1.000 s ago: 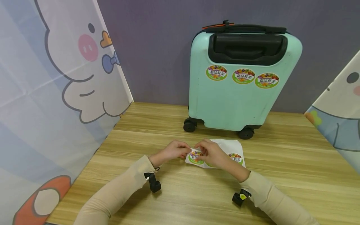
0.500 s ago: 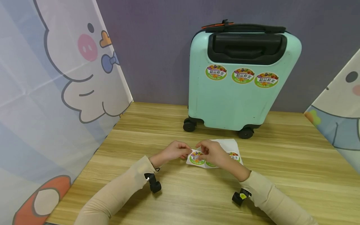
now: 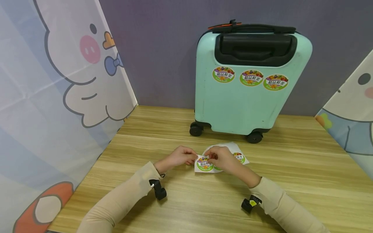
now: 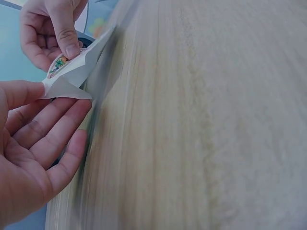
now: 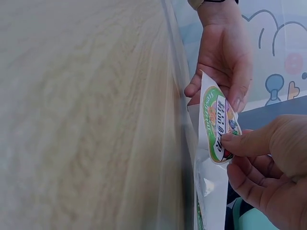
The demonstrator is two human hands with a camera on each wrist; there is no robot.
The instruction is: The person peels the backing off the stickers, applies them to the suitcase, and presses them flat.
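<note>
Evidently, at the far left, beyond the left sleeve (image 3: 116, 204), a printed cloth (image 3: 32, 113) is hung beside the table (image 3: 175, 210). The left end of a white sheet (image 3: 232, 147) is pinched by the left hand (image 3: 181, 156), thumb above and fingers under it; the paper is presumably steadied this way so that it does not follow any pull on its print. Between the two hands, the leftmost sticker (image 3: 204, 164) is borne printed side up on the sheet. Its rim is pinched by the right hand (image 3: 222, 159), thumb on the face and fingers behind; that hold seems suited to parting the two layers, though how much is loosened cannot be told. Past the right hand, another sticker (image 3: 239, 157) is shown on the ungripped end of the sheet. Beyond the right hand, a suitcase (image 3: 239, 106) is stood upright, its broad side turned toward both hands, perhaps for easy reach; three similar stickers (image 3: 251, 78) are set in a row across its upper part.
</note>
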